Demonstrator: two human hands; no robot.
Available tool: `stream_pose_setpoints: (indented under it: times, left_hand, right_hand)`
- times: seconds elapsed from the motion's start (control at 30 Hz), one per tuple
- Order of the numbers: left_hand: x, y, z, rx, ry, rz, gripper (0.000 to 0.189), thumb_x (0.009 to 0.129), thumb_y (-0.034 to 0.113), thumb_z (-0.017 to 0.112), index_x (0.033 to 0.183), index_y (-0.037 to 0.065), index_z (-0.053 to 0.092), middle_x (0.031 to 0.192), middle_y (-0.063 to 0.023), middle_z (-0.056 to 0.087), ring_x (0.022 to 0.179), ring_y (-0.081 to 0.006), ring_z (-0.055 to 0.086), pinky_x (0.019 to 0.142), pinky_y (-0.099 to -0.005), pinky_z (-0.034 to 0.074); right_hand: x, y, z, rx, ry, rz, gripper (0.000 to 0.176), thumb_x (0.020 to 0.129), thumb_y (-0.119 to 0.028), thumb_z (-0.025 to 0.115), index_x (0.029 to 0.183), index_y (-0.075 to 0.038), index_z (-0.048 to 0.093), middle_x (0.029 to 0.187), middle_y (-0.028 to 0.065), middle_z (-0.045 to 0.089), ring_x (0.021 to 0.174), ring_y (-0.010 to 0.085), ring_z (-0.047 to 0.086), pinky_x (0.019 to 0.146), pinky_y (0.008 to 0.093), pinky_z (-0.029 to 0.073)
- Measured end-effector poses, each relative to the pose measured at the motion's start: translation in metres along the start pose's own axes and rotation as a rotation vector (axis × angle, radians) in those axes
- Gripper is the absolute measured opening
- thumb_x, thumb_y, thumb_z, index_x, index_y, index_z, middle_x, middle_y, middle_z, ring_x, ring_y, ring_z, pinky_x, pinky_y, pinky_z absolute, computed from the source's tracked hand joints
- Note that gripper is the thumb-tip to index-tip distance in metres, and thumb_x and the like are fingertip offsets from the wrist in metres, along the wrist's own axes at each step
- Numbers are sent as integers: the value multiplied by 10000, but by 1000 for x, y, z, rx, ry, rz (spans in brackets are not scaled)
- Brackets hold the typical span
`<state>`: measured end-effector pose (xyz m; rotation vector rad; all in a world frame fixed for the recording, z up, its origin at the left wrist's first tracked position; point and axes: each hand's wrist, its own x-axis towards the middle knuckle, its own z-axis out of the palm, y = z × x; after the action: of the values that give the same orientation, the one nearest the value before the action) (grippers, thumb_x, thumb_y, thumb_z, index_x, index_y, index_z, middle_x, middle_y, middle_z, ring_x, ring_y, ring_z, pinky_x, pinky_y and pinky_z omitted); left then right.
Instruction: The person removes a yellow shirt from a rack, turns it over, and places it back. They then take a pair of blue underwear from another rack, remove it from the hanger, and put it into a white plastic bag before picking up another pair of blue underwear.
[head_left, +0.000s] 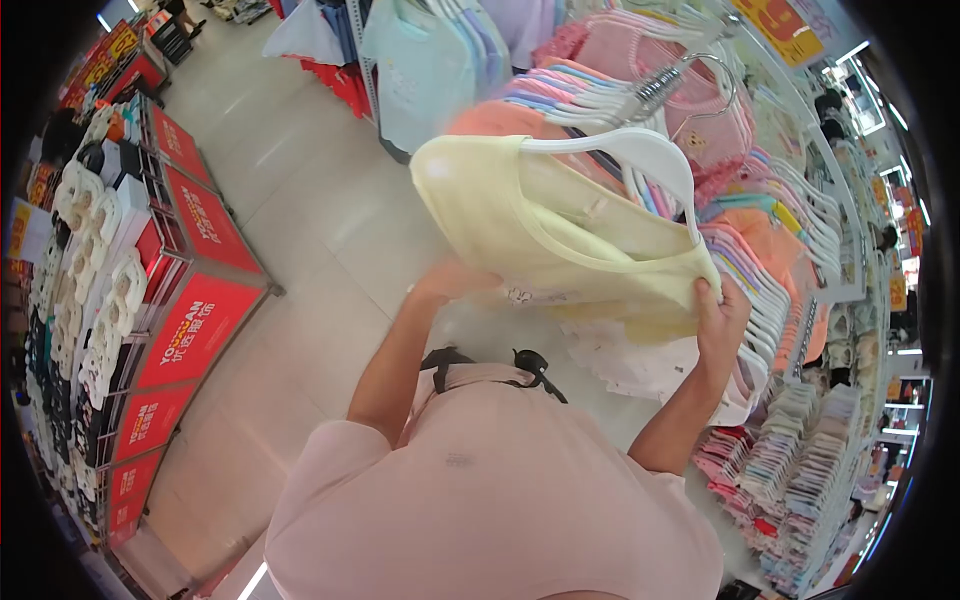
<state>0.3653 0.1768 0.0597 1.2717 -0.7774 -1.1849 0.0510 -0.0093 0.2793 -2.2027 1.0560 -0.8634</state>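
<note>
My left hand (452,281) sits under the yellow top (540,235), fingers hidden by cloth, so I cannot tell its grip. The white hanger (625,143) could slip from the neckline. My right hand (720,322) clamps the top's lower corner; tugging may snag the crowded rack (770,290).

At my nine o'clock, the rack's red panels (195,330) are showing "YOUCAN", I think; the orange sign (780,25) at one o'clock is blurring out.
</note>
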Motion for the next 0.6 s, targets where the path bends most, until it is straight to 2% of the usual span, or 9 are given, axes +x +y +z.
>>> stream_pose_setpoints:
  times: [0.07,0.13,0.17,0.27,0.37,0.47,0.57,0.6]
  left_hand:
    - [0,-14,-12,20,128,39,544,840,139,726,1335,-14,558,1214,-115,657,1127,-209,608,949,-352,504]
    - [-14,1,-24,-345,259,16,539,840,138,728,1326,-25,561,1214,-123,655,1125,-208,609,943,-350,504]
    - [-22,7,-31,-530,323,5,536,840,138,729,1321,-31,562,1214,-127,655,1124,-208,609,940,-349,505]
    - [-32,-6,-66,-641,207,98,519,868,154,704,1322,-45,550,1201,-133,657,1092,-205,624,911,-348,513]
    - [-44,-2,-81,53,377,-167,514,907,174,658,1351,-41,513,1186,-130,658,1080,-206,628,896,-342,519]
    - [-53,27,-82,-285,551,-9,540,934,242,635,1379,-32,500,1214,-147,649,1117,-225,615,935,-365,506]
    - [-61,15,-104,-512,612,-67,540,963,194,584,1426,-34,424,1351,-149,567,1193,-239,586,991,-390,493]
    - [-64,1,-115,-577,658,-101,520,979,203,565,1423,-31,429,1348,-147,570,1190,-242,589,991,-391,495]
  right_hand:
    - [12,-1,15,19,1,-11,207,890,-138,675,966,54,674,784,8,609,735,90,514,675,261,423]
    - [22,-2,31,77,-1,-6,255,931,-202,678,969,50,677,823,-8,611,757,79,503,684,254,414]
    - [27,-8,39,84,23,-11,240,923,-185,674,970,50,677,803,-2,611,743,82,505,677,260,417]
    - [40,-27,64,116,79,-20,215,912,-158,663,969,49,677,761,11,608,714,86,507,659,273,425]
    - [57,-40,89,195,100,-31,221,926,-171,657,963,46,675,759,5,601,716,83,500,651,277,423]
    - [74,-50,113,283,42,-36,220,929,-164,656,968,51,674,768,-1,602,723,79,496,653,272,425]
    - [92,-55,136,271,-56,-38,221,926,-151,656,992,58,679,785,-2,616,739,75,508,668,259,433]
    - [99,-61,143,253,-81,-51,222,925,-147,655,1003,59,680,788,0,621,745,74,514,674,257,436]
